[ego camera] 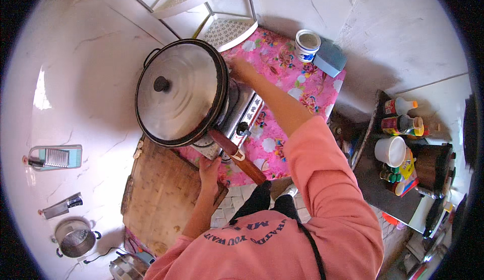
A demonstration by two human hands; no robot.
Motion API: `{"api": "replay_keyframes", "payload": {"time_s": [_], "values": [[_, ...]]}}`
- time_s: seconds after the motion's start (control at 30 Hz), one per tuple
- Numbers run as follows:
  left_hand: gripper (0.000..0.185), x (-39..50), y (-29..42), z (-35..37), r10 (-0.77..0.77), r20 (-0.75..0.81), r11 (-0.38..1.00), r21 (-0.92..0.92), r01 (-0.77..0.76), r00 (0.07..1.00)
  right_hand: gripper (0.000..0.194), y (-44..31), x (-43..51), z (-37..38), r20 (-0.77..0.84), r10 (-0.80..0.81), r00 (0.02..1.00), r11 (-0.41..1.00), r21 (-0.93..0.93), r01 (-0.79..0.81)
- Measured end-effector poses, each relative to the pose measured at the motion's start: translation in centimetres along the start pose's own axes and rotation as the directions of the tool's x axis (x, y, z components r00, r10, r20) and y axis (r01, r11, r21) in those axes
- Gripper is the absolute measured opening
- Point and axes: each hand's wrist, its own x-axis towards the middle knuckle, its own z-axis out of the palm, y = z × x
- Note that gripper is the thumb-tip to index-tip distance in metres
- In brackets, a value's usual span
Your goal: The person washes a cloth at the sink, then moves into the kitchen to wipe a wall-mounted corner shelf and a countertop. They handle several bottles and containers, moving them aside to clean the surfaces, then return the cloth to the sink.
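Observation:
A gas stove (249,121) with a steel front and a black knob stands on a pink flowered tablecloth (295,79). On it sits a large wok, its long wooden handle (247,166) pointing towards me. A domed metal lid (185,94) with a black knob covers the wok. My left hand (210,168) grips the stove's near left corner, thumb on top. At the stove's far end is my right hand (240,70), close beside the wok's rim. Its fingertips are blurred and partly hidden, so its hold cannot be made out.
A thick wooden cutting board (162,189) lies left of the stove. Behind stands a white corner shelf (230,34). A white-and-blue jar (307,45) and a blue box (330,59) are by the wall. At right, a dark counter (393,189) holds bottles and a dark pot (433,170).

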Motion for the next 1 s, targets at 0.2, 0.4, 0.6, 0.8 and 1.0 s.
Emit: {"api": "replay_keyframes", "payload": {"time_s": [0.2, 0.4, 0.6, 0.8, 1.0], "values": [[0.049, 0.8, -1.8, -0.5, 0.053, -0.077, 0.996, 0.080, -0.047, 0.996, 0.042, -0.1, -1.3, 0.0, 0.191, 0.028, 0.981, 0.959, -0.283, 0.028], [0.046, 0.5, -1.1, 0.4, 0.100, -0.093, 0.986, 0.144, -0.086, 0.991, 0.051, -0.8, -7.9, -3.8, -0.001, -0.314, 0.949, 0.903, -0.308, 0.299], [0.046, 2.0, -3.7, -1.7, 0.145, -0.078, 0.979, 0.155, -0.132, 0.986, 0.046, -5.3, -16.4, 0.0, -0.070, -0.146, 0.987, 0.989, 0.016, 0.147], [0.043, 1.7, -2.3, -1.0, 0.122, -0.048, 0.980, 0.163, -0.113, 0.991, 0.046, -4.5, -22.6, 4.5, -0.164, 0.046, 0.985, 0.974, 0.227, -0.008], [0.037, 1.5, -0.3, -1.3, -0.036, -0.072, 0.998, 0.057, 0.040, 0.997, 0.047, -4.9, -20.1, -1.1, -0.387, 0.221, 0.895, 0.969, 0.190, -0.157]]}}
